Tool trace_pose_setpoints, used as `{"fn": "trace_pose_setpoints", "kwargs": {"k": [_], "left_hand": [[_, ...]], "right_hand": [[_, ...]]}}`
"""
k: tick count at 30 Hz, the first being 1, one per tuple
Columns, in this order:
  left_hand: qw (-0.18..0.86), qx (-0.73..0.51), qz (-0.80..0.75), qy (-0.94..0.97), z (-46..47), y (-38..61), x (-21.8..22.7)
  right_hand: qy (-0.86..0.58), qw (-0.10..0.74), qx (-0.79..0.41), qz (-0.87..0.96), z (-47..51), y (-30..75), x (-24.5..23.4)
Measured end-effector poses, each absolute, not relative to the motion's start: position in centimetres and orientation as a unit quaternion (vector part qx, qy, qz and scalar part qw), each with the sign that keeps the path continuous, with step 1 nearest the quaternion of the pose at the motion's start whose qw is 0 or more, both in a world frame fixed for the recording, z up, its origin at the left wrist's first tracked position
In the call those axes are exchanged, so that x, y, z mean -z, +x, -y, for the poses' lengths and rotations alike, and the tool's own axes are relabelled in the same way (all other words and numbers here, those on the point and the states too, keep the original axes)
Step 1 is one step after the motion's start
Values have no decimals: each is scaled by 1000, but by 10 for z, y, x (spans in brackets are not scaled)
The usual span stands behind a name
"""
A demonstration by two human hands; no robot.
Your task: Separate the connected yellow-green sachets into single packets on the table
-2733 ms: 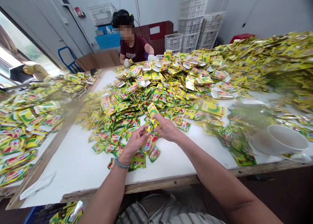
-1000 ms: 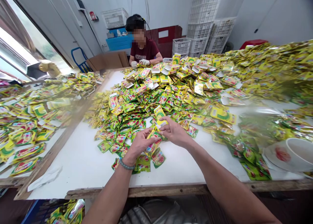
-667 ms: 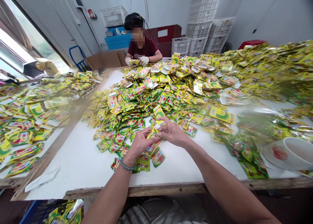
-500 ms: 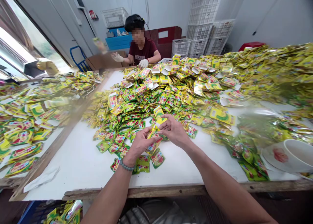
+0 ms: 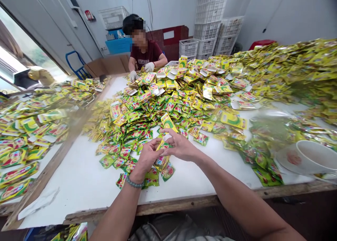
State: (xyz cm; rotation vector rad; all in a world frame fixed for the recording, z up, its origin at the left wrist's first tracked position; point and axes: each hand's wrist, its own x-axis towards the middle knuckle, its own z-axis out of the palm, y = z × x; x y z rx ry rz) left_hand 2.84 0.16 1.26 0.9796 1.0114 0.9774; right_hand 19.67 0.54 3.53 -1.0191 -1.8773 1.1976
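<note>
Left hand [image 5: 147, 157], right hand [image 5: 182, 146] — both pinching one small printed packet [image 5: 163, 145]; glossy pouches [image 5: 170, 106] beyond.

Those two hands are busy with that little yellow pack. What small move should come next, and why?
I'd probably ease the right hand back slightly while the left hand steadies the pack: both hands close in around it and hide much of it, so its ends can't be checked from here.
</note>
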Motion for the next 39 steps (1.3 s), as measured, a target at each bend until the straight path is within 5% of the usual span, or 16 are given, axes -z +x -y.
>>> {"fn": "trace_pose_setpoints", "kwargs": {"k": [6,13,18,25,29,35,39], "left_hand": [[606,-530,-455,380,-6,33,-20],[583,-551,-435,408,-5,25,-19],[608,-495,-447,431,-6,17,-18],[598,-528,-404,448,-3,24,-20],[592,-536,-419,433,-3,24,-21],[600,-553,-432,385,-5,24,-22],[578,-570,-438,387,-6,23,-21]], "right_hand": [[-460,554,-298,626,-13,197,-34],[-369,500,-547,562,-18,182,-17],[-390,440,-565,579,-15,181,-14],[-395,521,-597,465,-18,188,-22],[-373,496,-621,478,-18,188,-26],[-415,468,-482,614,-13,189,-29],[-388,480,-558,554,-14,186,-27]]}}
